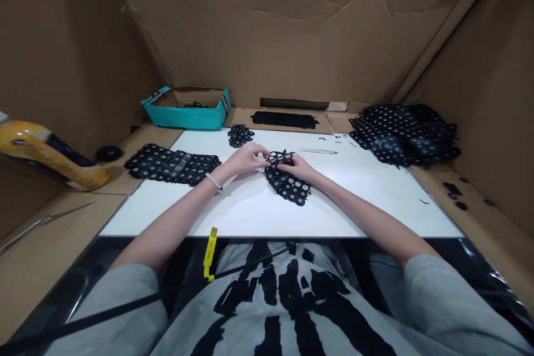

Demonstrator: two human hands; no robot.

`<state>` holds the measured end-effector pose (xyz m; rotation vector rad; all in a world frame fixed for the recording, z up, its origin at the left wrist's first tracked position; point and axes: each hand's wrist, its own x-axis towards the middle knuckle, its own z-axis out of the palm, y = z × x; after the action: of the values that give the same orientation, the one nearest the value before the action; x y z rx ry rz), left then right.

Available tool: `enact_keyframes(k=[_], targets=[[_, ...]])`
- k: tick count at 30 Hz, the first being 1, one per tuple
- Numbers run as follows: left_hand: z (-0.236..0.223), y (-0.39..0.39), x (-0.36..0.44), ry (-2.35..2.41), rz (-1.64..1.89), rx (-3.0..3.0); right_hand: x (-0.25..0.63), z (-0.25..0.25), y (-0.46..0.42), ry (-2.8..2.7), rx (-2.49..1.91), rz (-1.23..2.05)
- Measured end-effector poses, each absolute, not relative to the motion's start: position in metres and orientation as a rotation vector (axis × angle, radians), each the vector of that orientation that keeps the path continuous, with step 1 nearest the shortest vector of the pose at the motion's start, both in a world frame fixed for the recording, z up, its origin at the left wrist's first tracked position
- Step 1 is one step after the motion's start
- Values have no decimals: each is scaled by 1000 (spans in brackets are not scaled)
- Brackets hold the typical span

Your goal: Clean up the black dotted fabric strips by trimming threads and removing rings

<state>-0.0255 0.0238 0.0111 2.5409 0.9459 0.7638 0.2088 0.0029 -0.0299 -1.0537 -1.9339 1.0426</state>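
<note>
A strip of black lace with round open-centred motifs [287,182] lies on the white board [267,214], its upper end lifted between my hands. My left hand [247,159], with a pale bead bracelet at the wrist, pinches the lace's upper edge at the fingertips. My right hand [298,169] grips the same end from the other side, and its fingers partly hide that part of the lace. Another black lace piece [172,164] lies flat to the left of my left wrist, not touching it.
A small lace bundle [241,135] and a metal strip [317,151] lie on the board. Beyond it are a teal box [186,115] and a dark lace strip [283,119]. A large lace pile [404,134] sits right. Scissors [45,225] and a yellow object [50,157] lie left. Cardboard walls surround everything.
</note>
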Motion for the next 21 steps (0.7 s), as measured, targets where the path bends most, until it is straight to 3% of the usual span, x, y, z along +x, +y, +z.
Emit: enact_keyframes(k=[10,16,21], targets=[[-3,14,-6,1104,776,2213,207,-26,0,-1905,-1123,1043],[-8,61,-50,1698,1190,1788,207,-28,-1,-1919,-1138,1023],[-9,81,-83,1851,1087,1925,208,-27,-3,-1862,-1163,1079]])
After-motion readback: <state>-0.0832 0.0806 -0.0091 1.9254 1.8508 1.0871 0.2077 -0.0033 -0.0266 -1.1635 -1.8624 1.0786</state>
